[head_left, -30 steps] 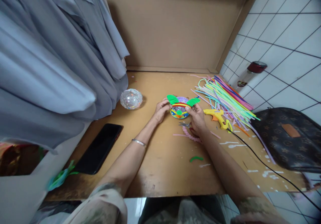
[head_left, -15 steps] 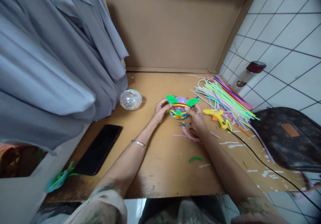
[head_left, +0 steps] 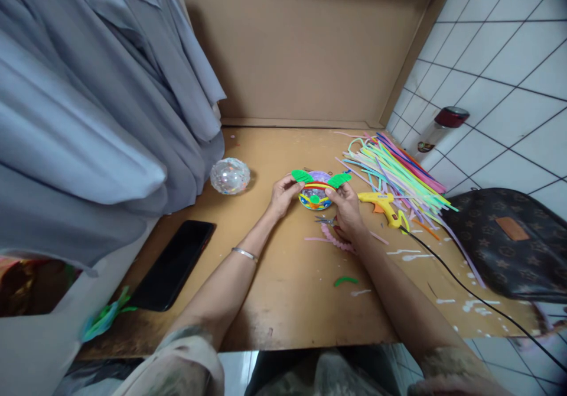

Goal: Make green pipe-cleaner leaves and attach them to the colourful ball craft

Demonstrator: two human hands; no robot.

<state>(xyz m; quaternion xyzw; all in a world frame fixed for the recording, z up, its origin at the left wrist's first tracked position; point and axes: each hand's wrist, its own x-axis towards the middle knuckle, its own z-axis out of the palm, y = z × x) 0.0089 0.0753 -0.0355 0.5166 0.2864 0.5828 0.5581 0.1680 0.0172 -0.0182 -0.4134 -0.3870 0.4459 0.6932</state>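
Observation:
Between my two hands is a round pipe-cleaner ornament (head_left: 316,197), banded red and yellow, with a purple top and two green leaf-shaped ears. My left hand (head_left: 284,195) pinches its left side near one green ear. The thumb and fingers of my right hand (head_left: 346,205) close on its right side by the other ear. Under my right hand lie small scissors (head_left: 326,221), their handles partly hidden by it. A curled pink pipe-cleaner piece (head_left: 335,239) rests just below, and a short green piece (head_left: 345,281) lies nearer the front edge.
A yellow glue gun (head_left: 384,205) with a black cord lies to the right, before a heap of coloured pipe cleaners (head_left: 398,168). Further right sit a dark bag (head_left: 509,248) and a red-lidded bottle (head_left: 443,127). Leftward are a clear ball (head_left: 230,176) and a black phone (head_left: 175,266).

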